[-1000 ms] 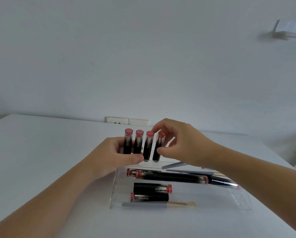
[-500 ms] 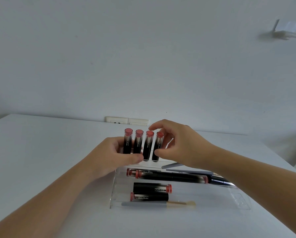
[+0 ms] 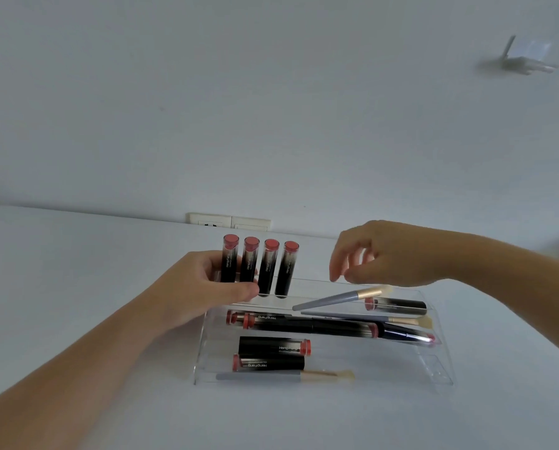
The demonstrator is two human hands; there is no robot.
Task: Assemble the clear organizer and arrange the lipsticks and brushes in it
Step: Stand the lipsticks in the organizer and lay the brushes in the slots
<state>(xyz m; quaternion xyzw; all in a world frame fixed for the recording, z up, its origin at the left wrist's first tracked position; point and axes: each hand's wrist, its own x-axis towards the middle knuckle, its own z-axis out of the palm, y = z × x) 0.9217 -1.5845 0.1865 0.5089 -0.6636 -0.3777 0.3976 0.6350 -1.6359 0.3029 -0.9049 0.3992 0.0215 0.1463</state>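
Acrylic organizer [image 3: 203, 362] sits at six o'clock. Four upright lipsticks [image 3: 260, 267] stand at its ten o'clock corner, steadied by the left hand [image 3: 206, 287] gripping the leftmost tubes. Right hand [image 3: 385, 254] hovers loose, holding nothing, above a lying lipstick [image 3: 398, 305]; best stand that next, keeping the brace.

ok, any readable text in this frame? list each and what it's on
"Heng Fang": upright lipstick nearest the left hand, printed along the tube.
"Heng Fang": lying lipstick on the organizer's front step.
Print on the other tubes looks the same but is too blurred to confirm.
Smaller line under each brand name: unreadable.
Wall socket: no text.
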